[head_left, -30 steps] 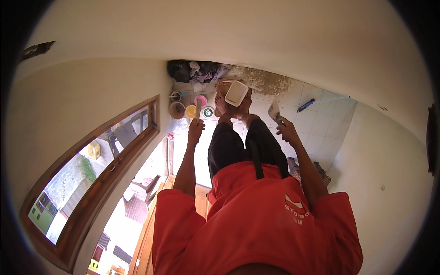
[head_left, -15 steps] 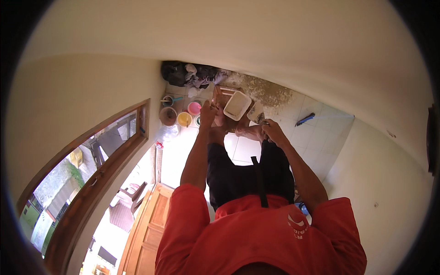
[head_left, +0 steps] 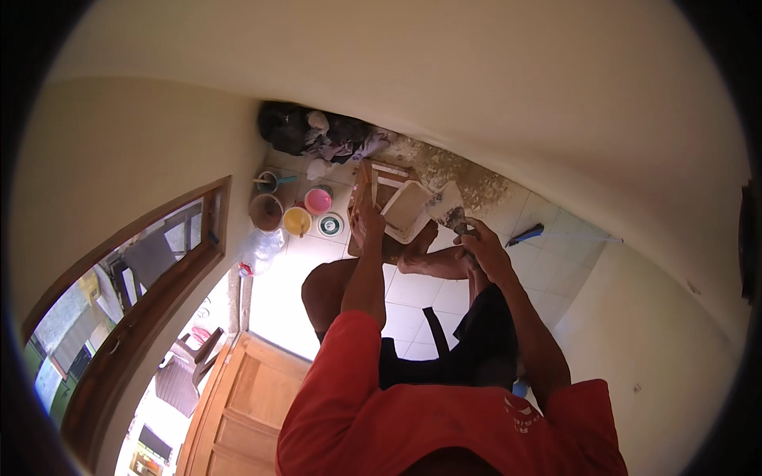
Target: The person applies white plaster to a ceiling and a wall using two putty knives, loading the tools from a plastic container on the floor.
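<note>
My left hand (head_left: 367, 218) is closed around a thin tan flat board (head_left: 363, 181), held edge-on beside a white rectangular tray (head_left: 405, 208). The tray rests on a small wooden stool (head_left: 388, 171). My right hand (head_left: 485, 247) grips a wide scraper blade (head_left: 448, 208) smeared with grey paste, its blade just right of the tray. Below the hands I see my bare knee, a foot (head_left: 418, 240), black shorts and a red shirt.
Several paint pots stand on the white tiled floor: a brown bucket (head_left: 266, 211), a yellow pot (head_left: 298, 220), a pink pot (head_left: 318, 200). Black bags (head_left: 290, 127) fill the corner. A blue-handled tool (head_left: 525, 235) lies right. A window (head_left: 127, 270) and wooden door (head_left: 238, 397) are left.
The view has swung down and nearer. My left hand rose beside the tray, and my right hand brought the scraper close to the tray's right edge.
</note>
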The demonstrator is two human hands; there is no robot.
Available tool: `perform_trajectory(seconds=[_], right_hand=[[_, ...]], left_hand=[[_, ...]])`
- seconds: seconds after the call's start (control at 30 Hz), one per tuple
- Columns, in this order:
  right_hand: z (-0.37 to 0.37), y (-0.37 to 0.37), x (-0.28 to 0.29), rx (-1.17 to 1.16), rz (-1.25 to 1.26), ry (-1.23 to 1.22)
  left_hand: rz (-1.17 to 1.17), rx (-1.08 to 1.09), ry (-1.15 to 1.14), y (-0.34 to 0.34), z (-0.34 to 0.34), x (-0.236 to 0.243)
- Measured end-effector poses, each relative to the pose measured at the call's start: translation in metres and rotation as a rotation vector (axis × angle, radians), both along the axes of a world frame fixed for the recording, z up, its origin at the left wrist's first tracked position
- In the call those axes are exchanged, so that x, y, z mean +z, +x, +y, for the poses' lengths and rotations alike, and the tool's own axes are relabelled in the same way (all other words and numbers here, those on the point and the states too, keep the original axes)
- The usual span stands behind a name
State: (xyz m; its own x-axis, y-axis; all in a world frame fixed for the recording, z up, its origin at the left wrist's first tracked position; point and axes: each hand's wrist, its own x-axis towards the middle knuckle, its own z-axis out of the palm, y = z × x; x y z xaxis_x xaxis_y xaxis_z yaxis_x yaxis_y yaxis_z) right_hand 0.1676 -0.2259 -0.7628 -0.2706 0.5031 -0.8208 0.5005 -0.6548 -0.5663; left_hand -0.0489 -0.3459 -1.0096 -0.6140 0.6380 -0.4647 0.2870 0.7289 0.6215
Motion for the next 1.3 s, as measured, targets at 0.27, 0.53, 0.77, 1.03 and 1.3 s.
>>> perform_trajectory(seconds=[0.27, 0.53, 0.77, 1.03, 1.3], right_hand=[[0.017, -0.008, -0.006, -0.147, 0.106, 0.063], [0.019, 0.0, -0.014, -0.119, 0.122, 0.121], [0.008, 0.006, 0.029, -0.035, 0.057, 0.044], [0.034, -0.064, 0.165, 0.36, 0.119, 0.739], [0.032, -0.098, 0.351, 0.19, 0.067, 0.297]], left_hand=[[0.089, -0.165, -0.244, 0.012, -0.027, -0.053], [0.111, -0.134, -0.172, 0.009, -0.034, -0.063], [-0.711, 0.187, -0.016, -0.031, -0.018, 0.053], [-0.789, 0.418, 0.245, -0.07, -0.029, 0.316], [-0.596, 0.343, 0.423, -0.065, -0.027, 0.516]])
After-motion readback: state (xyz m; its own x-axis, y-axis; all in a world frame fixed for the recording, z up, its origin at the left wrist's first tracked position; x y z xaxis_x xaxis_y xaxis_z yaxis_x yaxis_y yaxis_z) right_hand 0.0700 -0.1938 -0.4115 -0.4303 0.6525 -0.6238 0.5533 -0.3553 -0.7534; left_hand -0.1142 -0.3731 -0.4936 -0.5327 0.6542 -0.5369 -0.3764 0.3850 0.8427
